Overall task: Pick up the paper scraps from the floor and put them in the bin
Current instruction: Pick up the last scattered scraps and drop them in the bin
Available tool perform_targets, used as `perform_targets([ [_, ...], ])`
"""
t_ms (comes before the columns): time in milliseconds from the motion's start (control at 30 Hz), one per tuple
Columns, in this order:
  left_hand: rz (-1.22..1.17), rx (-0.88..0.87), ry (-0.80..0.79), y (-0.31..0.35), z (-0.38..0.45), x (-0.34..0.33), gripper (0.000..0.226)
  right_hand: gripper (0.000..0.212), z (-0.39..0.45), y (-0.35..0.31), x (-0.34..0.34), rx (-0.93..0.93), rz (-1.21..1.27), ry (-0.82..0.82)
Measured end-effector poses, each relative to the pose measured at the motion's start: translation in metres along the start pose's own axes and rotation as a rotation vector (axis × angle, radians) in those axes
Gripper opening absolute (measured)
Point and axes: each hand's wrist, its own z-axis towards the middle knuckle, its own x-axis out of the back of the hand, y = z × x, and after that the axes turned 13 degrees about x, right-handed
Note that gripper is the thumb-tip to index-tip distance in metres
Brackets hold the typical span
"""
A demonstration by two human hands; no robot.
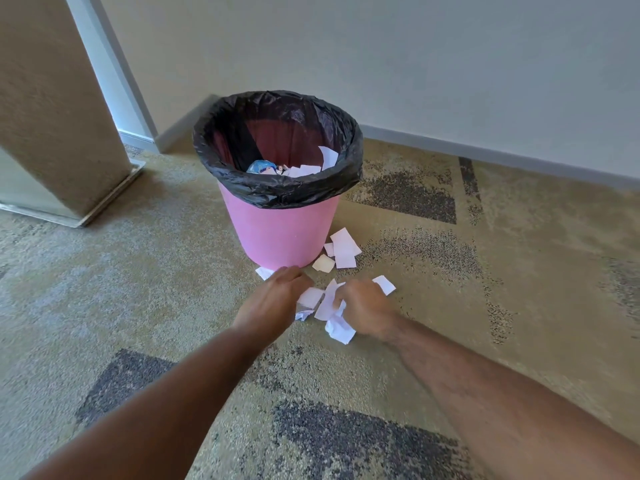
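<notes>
1. Right hand [365,306] had its grip bunched around crumpled paper scraps [337,325] on the carpet floor [138,289].
2. Left hand [273,299] lay flat, fingers relaxed, touching a scrap.
3. Pink bin [280,233], black liner [277,188], stood just beyond them, more loose scraps [343,251] at its base.

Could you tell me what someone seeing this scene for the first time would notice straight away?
The pink bin with its black liner stands out first, near the wall in the middle of the view, with some paper already inside. Just in front of it, white paper scraps lie scattered on the patterned carpet. There the right hand grips crumpled paper, and the left hand reaches down among the scraps beside it.
</notes>
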Motion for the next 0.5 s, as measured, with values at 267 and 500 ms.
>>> perform_targets([
  [267, -0.227, -0.183, 0.445, 0.054, 0.027, 0.093, 0.04, 0.029, -0.019, -0.03, 0.093, 0.196, 0.234, 0.493],
  [500, -0.312, 0.073, 0.607, 0.05, 0.073, 0.145, 0.045, 0.037, -0.006, -0.064, 0.151, 0.303, 0.305, 1.052],
])
